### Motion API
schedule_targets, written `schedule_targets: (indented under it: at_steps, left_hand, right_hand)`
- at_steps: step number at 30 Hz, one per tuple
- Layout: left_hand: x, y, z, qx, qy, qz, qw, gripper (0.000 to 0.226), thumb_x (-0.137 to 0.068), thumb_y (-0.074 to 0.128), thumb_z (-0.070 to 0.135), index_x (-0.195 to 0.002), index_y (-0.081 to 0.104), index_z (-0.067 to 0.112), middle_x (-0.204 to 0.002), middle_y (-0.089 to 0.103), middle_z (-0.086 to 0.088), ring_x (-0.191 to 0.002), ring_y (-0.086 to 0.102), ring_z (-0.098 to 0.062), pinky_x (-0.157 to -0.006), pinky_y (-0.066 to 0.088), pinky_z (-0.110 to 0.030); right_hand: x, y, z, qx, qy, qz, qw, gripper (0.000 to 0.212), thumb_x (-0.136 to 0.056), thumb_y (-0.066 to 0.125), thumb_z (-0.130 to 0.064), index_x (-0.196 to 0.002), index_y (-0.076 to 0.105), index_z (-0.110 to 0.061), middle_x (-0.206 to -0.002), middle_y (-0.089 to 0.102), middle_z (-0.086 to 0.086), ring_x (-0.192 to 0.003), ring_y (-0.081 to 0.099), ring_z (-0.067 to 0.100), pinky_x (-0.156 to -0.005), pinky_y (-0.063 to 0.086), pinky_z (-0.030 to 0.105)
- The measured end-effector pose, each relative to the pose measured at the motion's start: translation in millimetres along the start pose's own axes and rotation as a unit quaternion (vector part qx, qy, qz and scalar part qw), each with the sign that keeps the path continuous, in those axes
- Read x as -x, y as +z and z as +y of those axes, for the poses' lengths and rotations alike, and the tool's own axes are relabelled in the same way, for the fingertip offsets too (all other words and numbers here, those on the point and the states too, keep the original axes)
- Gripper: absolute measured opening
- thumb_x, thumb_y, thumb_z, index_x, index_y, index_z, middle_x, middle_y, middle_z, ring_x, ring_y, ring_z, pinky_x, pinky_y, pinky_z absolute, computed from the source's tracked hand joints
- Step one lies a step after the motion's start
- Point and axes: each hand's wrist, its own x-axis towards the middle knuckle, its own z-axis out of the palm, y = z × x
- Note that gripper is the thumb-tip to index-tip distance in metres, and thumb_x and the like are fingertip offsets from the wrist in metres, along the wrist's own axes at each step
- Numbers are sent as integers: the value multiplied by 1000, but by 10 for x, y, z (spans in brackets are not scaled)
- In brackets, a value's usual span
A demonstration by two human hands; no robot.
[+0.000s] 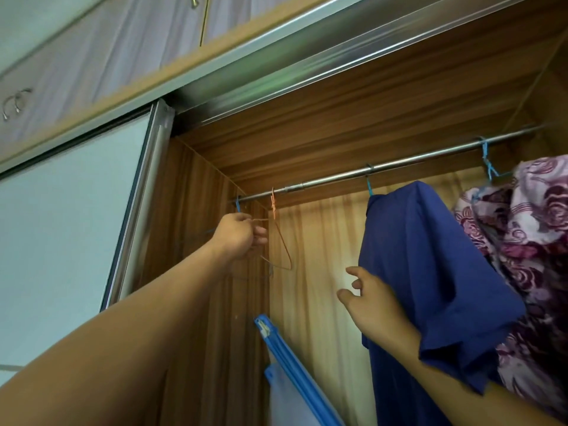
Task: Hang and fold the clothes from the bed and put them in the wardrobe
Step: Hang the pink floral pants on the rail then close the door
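The wardrobe (196,210) walls are wood-grain panel, the rail (399,161) shiny metal. The blue shirt (430,256) is matt cloth; the orange hanger (273,207) thin wire.

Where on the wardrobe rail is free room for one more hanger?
Free: the rail stretch between the orange hanger and the blue shirt. Crowded: the left end, blue hanger beside the orange one, and the right, shirt close to floral garment.

Person's two bare forearms (138,318), bare wrists (215,256), bare left grip (242,238), bare right grip (373,305)
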Motion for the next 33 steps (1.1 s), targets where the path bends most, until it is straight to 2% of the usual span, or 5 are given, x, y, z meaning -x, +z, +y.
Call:
schedule_targets:
  at_steps: [7, 15, 21, 26, 33]
  left_hand:
    - [-145, -17, -38, -5, 57, 55, 997, 34, -109, 31, 11, -137, 49, 6, -101, 67, -9, -72, 67, -17, -93, 57, -46]
    - [-184, -9, 172, 46, 71, 103, 991, 26, -109, 33, 14, -126, 52, 12, -102, 70, -10, -62, 69, -15, -83, 62, -41]
    - [553, 6, -421, 1, 145, 80, 986, 24, -108, 36, 15, -113, 58, 24, -83, 66, 7, -62, 61, -5, -61, 54, -22]
    - [1515, 127, -1237, -79, 178, 52, 979, 22, -107, 40, 16, -100, 56, 29, -82, 64, 13, -72, 58, 1, -63, 43, -10]
    - [2498, 141, -2170, -179, 114, 4, 977, 17, -102, 45, 20, -100, 56, 33, -95, 64, 4, -86, 61, -6, -80, 44, -26]
  right_hand:
    - [87, 51, 104, 47, 1, 2, 999, 55, -96, 58, -30, -148, 43, -27, -139, 49, 3, -128, 44, 23, -105, 41, 35]
    - [103, 263, 47, 6, -18, -18, 1000, 47, -98, 58, -33, -144, 48, -27, -138, 49, 1, -126, 47, 18, -103, 42, 32]
    - [134, 328, -111, -184, 33, -58, 981, 27, -101, 49, -51, -121, 60, -37, -121, 62, -14, -118, 57, 9, -93, 46, 24]
    - [85, 412, -271, -364, 161, -122, 909, 78, -99, 55, -51, -160, 15, -21, -126, 59, 7, -104, 67, 21, -75, 62, 34]
    - [362, 666, 93, -316, 356, -187, 860, 11, -100, 59, -15, -106, 58, -6, -106, 63, 22, -78, 70, 30, -61, 59, 37]
